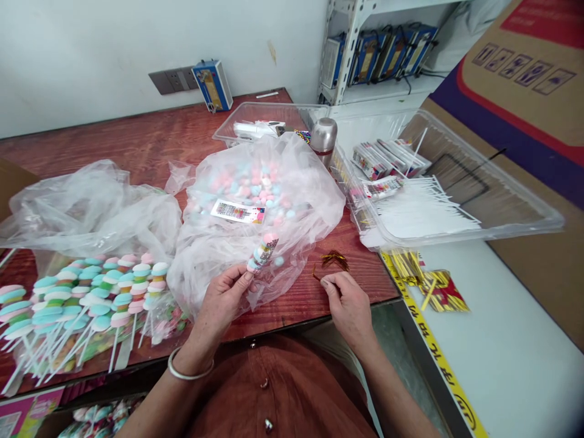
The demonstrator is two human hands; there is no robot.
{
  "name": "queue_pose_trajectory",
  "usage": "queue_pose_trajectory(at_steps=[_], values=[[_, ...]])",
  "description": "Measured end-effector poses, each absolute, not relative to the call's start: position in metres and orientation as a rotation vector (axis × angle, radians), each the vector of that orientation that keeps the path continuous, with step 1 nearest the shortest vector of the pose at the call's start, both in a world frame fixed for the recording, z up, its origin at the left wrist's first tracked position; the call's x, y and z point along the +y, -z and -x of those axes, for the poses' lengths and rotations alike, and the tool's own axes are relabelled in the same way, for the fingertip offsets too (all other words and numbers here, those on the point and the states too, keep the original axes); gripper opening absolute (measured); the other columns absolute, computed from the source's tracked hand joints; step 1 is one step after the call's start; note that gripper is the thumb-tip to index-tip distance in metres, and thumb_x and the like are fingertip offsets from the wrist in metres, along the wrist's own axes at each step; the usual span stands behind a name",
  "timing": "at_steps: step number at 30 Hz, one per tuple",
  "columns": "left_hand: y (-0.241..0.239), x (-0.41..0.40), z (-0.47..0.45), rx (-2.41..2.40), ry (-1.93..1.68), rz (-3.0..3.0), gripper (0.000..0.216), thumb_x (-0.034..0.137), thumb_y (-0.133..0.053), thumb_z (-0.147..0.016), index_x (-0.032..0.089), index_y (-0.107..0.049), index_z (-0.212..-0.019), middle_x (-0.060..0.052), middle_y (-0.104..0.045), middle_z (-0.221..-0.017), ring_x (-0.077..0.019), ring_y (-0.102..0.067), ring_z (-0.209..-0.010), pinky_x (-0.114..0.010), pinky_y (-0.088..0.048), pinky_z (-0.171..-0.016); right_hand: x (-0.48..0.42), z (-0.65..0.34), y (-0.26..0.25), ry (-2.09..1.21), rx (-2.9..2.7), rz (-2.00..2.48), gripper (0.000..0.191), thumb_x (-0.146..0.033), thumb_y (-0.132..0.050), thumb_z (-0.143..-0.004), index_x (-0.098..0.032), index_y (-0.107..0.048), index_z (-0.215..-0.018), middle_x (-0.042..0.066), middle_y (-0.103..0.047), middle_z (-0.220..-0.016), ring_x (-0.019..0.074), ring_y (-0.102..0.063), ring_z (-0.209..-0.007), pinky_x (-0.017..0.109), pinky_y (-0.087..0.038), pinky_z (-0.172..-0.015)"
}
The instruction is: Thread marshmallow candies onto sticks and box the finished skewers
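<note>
My left hand (228, 289) is closed on the lower end of a small clear bag of pink and blue marshmallows (263, 252), which is held up at a tilt and has a printed label. To its right, my right hand (347, 304) pinches a thin gold twist tie (316, 273) between thumb and forefinger. Several more gold twist ties (335, 260) lie on the table just beyond those fingers. Behind my left hand spreads a big clear plastic bag of loose pink, blue and white marshmallows (262, 188). A printed label card (237, 211) rests on that bag.
Marshmallow sticks (91, 292) lie piled at the left beside crumpled plastic (95, 201). A clear bin (511, 228) at the right holds white sticks (420, 207) and label stacks. Near it are a steel flask (323, 137), gold tie bundles (442, 291) and a large carton (538, 152).
</note>
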State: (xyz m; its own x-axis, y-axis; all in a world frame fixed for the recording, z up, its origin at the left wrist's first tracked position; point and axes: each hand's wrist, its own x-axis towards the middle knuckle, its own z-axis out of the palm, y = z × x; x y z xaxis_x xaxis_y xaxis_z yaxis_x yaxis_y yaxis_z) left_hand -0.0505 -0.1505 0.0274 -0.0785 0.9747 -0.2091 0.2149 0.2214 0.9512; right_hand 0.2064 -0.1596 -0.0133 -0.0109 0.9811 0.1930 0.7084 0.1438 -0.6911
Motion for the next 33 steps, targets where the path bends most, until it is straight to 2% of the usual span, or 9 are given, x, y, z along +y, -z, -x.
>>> queue_pose_trajectory(at_steps=[4,10,14,20,26,33], values=[[-0.032,-0.15,0.047,1.512,-0.915,-1.186,0.029,0.046,-0.062,-0.087,0.018,-0.069,-0.085,0.001,-0.061,-0.067,-0.0151,-0.05,-0.065,-0.025,-0.036,-0.065,-0.16,-0.208,0.011,-0.562,-1.728,1.599,0.021,-0.025,-0.048,-0.096,-0.022,-0.063,-0.082,0.003,-0.069,-0.085,0.0185,-0.063,-0.081,0.029,-0.046,-0.074],[-0.03,-0.15,0.046,1.516,-0.905,-1.23,0.027,0.045,-0.061,-0.087,0.019,-0.07,-0.086,0.002,-0.061,-0.066,-0.0154,-0.052,-0.067,-0.025,-0.037,-0.066,-0.16,-0.209,0.012,-0.513,-1.785,1.602,0.022,-0.024,-0.049,-0.095,-0.022,-0.064,-0.081,0.004,-0.071,-0.085,0.0211,-0.064,-0.084,0.033,-0.038,-0.075],[-0.029,-0.151,0.047,1.521,-0.888,-1.215,0.028,0.046,-0.06,-0.088,0.019,-0.069,-0.087,0.002,-0.061,-0.067,-0.0142,-0.049,-0.064,-0.024,-0.035,-0.063,-0.162,-0.21,0.012,-0.489,-1.782,1.605,0.022,-0.027,-0.047,-0.097,-0.021,-0.064,-0.083,0.003,-0.072,-0.084,0.0194,-0.064,-0.081,0.031,-0.038,-0.074],[-0.031,-0.151,0.044,1.518,-0.879,-1.233,0.029,0.046,-0.059,-0.088,0.019,-0.068,-0.085,0.001,-0.06,-0.067,-0.0145,-0.049,-0.067,-0.025,-0.035,-0.065,-0.161,-0.214,0.013,-0.403,-1.82,1.6,0.021,-0.023,-0.046,-0.097,-0.022,-0.065,-0.088,0.003,-0.074,-0.089,0.0198,-0.064,-0.085,0.034,-0.036,-0.085],[-0.029,-0.151,0.043,1.512,-0.865,-1.215,0.03,0.046,-0.058,-0.088,0.018,-0.067,-0.087,0.001,-0.059,-0.067,-0.0143,-0.048,-0.067,-0.025,-0.034,-0.065,-0.162,-0.22,0.011,-0.323,-1.831,1.624,0.022,-0.025,-0.044,-0.099,-0.02,-0.06,-0.084,0.004,-0.069,-0.08,0.0203,-0.062,-0.081,0.036,-0.035,-0.085],[-0.031,-0.152,0.04,1.5,-0.861,-1.232,0.031,0.046,-0.057,-0.089,0.017,-0.065,-0.083,0.002,-0.058,-0.067,-0.0132,-0.048,-0.066,-0.025,-0.035,-0.065,-0.165,-0.213,0.013,-0.184,-2.028,1.637,0.012,-0.022,-0.057,-0.095,-0.022,-0.068,-0.096,0.007,-0.07,-0.103,0.0237,-0.06,-0.1,0.039,-0.036,-0.09]])
